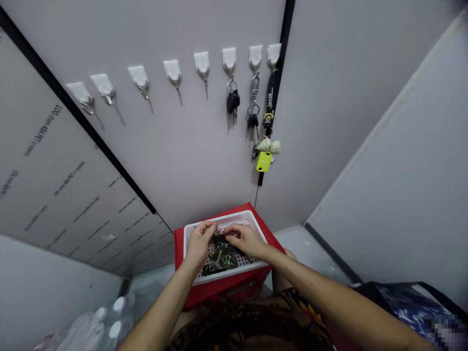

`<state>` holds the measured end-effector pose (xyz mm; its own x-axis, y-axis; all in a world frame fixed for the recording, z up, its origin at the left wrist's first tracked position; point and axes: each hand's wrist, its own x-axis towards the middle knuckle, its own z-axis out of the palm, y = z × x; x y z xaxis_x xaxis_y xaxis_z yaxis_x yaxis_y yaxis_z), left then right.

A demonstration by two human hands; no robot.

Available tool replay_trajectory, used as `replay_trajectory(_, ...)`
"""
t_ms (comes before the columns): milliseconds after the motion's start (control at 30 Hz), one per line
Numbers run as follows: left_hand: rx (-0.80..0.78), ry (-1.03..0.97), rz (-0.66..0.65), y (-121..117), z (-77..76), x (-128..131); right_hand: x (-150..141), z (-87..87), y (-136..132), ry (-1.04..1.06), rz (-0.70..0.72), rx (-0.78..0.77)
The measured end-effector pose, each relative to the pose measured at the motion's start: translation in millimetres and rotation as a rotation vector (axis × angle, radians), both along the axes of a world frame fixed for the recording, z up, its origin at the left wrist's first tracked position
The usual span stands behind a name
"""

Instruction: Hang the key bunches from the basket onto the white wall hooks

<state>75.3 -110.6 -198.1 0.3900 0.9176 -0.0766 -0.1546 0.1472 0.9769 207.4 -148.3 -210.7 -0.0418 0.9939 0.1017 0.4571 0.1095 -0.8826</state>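
Over a white plastic basket (260, 236), both my hands meet at a bunch of keys (218, 238) with black heads. My left hand (202, 240) pinches the top of the bunch between thumb and fingertips. From the other side my right hand (242, 238) closes its curled fingers around the same keys, its thumb below. The exact part under each fingertip is too small to make out. Beneath them in the basket lies a dark heap of keys and keychains, with a round gold-and-black keychain (228, 262) on top.
The basket stands on a red-covered stool or box (204, 295). On the grey wall ahead runs a row of several white hooks (172, 71); the three rightmost carry keys, including a yellow-green tag (263, 161). Plastic bottles (115, 329) stand lower left, a dark bag (413, 302) lower right.
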Motion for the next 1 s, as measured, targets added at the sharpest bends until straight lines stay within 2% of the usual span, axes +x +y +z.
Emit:
replay_trajectory(100,-0.002,-0.054,0.052,2.5,8.7,-0.9,-1.5,1.6,-3.0,-0.348,0.014,0.045)
replay_trajectory(167,0.007,-0.046,0.069,3.6,12.4,-4.7,1.7,-0.9,-3.8,-0.538,-0.011,-0.012)
replay_trajectory(267,0.028,0.06,0.023,4.4,12.6,-12.7,7.9,-7.0,-4.4,-0.668,-0.001,-0.086)
replay_trajectory(333,0.043,0.18,-0.051,3.9,9.0,-17.2,9.8,-8.8,-4.5,-0.668,0.016,-0.068)
replay_trajectory(433,0.151,0.342,-0.131,0.8,2.7,-19.5,8.3,-2.8,-3.9,-0.531,0.024,-0.02)
replay_trajectory(533,0.35,0.416,-0.139,-3.8,3.5,-14.9,4.1,15.7,-1.1,-0.315,0.021,0.059)
replay_trajectory(600,0.424,0.359,-0.178,-4.3,11.4,-7.5,1.8,34.8,3.4,-0.176,0.016,0.106)
replay_trajectory(667,0.441,0.241,-0.225,0.4,27.2,2.7,1.5,59.3,11.7,-0.012,0.02,0.103)
replay_trajectory(733,0.43,0.123,-0.226,9.9,52.6,13.5,3.2,90.2,23.6,0.15,0.021,0.089)
replay_trajectory(800,0.407,0.032,-0.181,21.3,86.8,21.9,5.2,127.5,37.2,0.258,0.001,0.133)
replay_trajectory(933,0.399,-0.129,-0.049,42.2,162.9,29.4,2.6,206.0,64.4,0.325,-0.074,0.375)
replay_trajectory(1000,0.422,-0.184,0.009,52.7,194.2,30.7,-2.8,237.9,78.7,0.316,-0.11,0.5)
